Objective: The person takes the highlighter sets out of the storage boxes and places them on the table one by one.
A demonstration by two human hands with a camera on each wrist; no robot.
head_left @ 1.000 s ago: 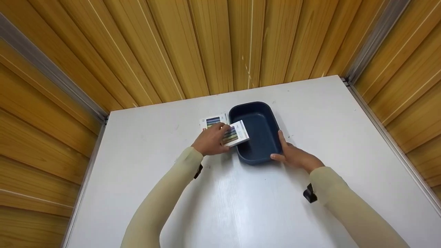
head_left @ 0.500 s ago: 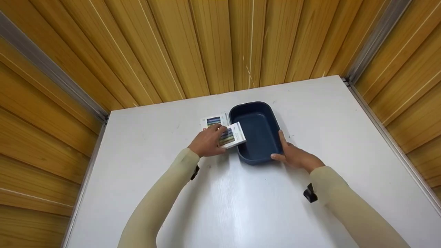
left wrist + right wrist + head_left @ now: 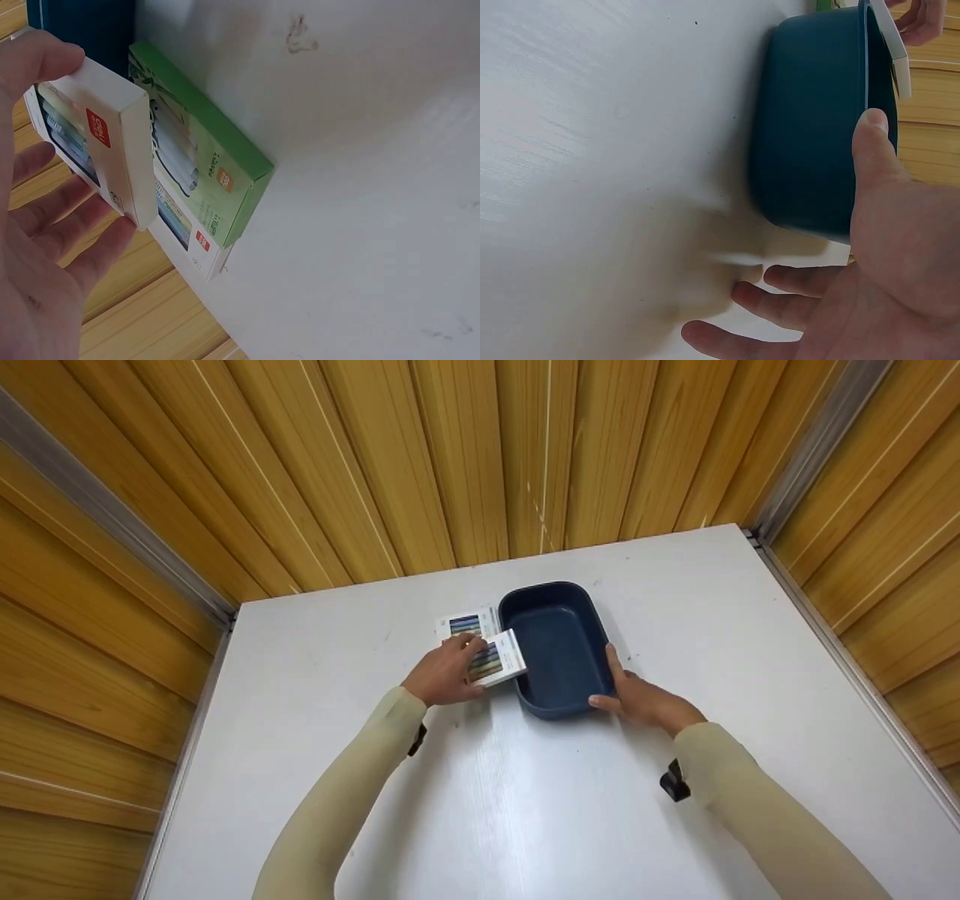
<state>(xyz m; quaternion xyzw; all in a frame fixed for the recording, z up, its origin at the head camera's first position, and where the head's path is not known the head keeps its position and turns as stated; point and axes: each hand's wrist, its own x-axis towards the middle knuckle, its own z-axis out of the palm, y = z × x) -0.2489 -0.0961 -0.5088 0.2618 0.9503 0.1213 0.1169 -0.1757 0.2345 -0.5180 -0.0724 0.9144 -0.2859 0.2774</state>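
My left hand [image 3: 442,671] grips a flat white box of crayon-like coloured sticks [image 3: 496,658] by its sides, tilted, with its right end at the left rim of a dark blue bin [image 3: 559,660]. In the left wrist view the thumb lies on one edge of this box and the fingertips on the opposite edge. A green box [image 3: 202,142] lies below it, stacked with another white box of sticks [image 3: 196,251]. My right hand [image 3: 641,701] touches the bin's near right corner, thumb [image 3: 874,135] at the rim and the other fingers extended.
The bin and boxes stand on a white table [image 3: 480,810] near its far edge. Wood-patterned panels [image 3: 450,465] rise behind it and at both sides. Metal strips [image 3: 825,442] run up the corners.
My left hand has drawn the white box of sticks left and slightly nearer, away from above the bin to its left rim. The bin and my right hand have stayed in place.
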